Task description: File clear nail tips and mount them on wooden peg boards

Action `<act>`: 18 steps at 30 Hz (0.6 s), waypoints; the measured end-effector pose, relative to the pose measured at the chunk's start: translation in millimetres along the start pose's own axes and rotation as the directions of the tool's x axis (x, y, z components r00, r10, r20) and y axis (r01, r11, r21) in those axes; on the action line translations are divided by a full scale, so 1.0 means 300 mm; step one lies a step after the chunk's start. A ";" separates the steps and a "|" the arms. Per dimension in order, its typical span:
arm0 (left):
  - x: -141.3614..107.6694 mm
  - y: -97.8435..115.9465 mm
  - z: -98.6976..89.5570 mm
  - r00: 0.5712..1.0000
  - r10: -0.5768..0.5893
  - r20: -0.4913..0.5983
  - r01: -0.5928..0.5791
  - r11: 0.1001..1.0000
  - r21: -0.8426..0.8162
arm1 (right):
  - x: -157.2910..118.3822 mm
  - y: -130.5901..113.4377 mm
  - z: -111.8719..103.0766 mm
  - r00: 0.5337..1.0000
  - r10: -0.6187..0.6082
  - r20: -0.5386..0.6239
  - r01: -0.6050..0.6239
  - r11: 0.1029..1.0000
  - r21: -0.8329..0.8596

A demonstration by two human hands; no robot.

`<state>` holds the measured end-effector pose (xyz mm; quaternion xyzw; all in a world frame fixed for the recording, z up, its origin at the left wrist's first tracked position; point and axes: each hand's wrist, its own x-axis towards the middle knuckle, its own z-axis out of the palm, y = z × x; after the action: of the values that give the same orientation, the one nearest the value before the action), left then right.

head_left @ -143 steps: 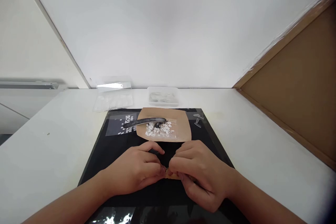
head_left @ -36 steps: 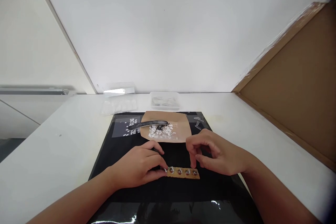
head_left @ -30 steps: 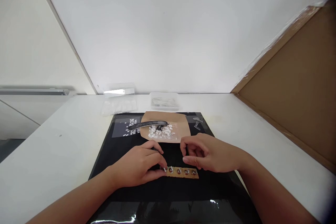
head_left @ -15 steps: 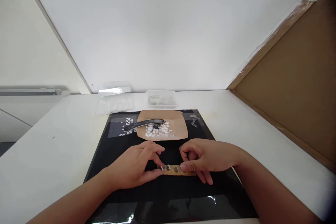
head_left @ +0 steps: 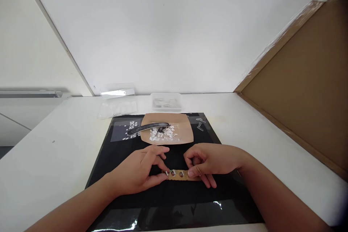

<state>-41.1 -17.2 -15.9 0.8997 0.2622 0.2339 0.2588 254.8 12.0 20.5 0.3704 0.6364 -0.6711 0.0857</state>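
A white desk (head_left: pixel 40 152) carries a glossy black mat (head_left: pixel 136 203), and on the mat's far part lies a brown sheet (head_left: pixel 186 130). The right hand (head_left: pixel 217 157) has its thumb over the right part of a narrow tan strip, with two fingers reaching out beyond it on the near side; it looks closed on the strip, though the underside is hidden. The left hand (head_left: pixel 130 174) has thumb and index finger nearly together, pinching the strip's left end, while its other fingers lift away, loosely spread.

The dark curved nail file (head_left: pixel 152 126) rests partly on the brown sheet, across the white chips (head_left: pixel 168 136). The tan strip (head_left: pixel 177 178) itself is between the two hands, low over the mat; whether it touches the mat I cannot tell.

Handling it well probably means an even, light hold at both ends, so that the strip neither bends nor twists. The thumbs are best kept off the round mounts (head_left: pixel 181 174), since a sideways push could knock their white pieces askew. The small white piece (head_left: pixel 166 173) right by the left fingertips seems most at risk, so that pinch should stay low and gentle.
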 end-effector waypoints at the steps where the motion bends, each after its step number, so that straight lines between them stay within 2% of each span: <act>1: -0.001 0.001 0.000 1.000 0.000 -0.001 0.000 1.000 0.004 | -0.001 0.000 -0.001 1.000 -0.015 0.012 0.015 1.000 -0.006; 7: -0.001 0.007 -0.004 1.000 -0.007 0.013 0.007 1.000 0.016 | -0.011 0.000 -0.006 0.995 -0.048 0.089 0.045 0.998 0.040; 13: 0.002 0.004 -0.006 1.000 0.005 0.017 -0.006 1.000 0.021 | -0.028 0.018 -0.018 0.992 -0.084 0.099 0.081 0.996 0.031; 18: 0.003 0.000 -0.001 1.000 0.031 -0.002 -0.031 0.999 0.010 | -0.014 0.045 -0.028 0.987 -0.076 0.139 0.059 0.991 0.120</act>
<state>-40.5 -16.5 -15.4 0.9047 0.2497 0.2376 0.2502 269.0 15.9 13.1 0.3040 0.6008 -0.7343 0.0867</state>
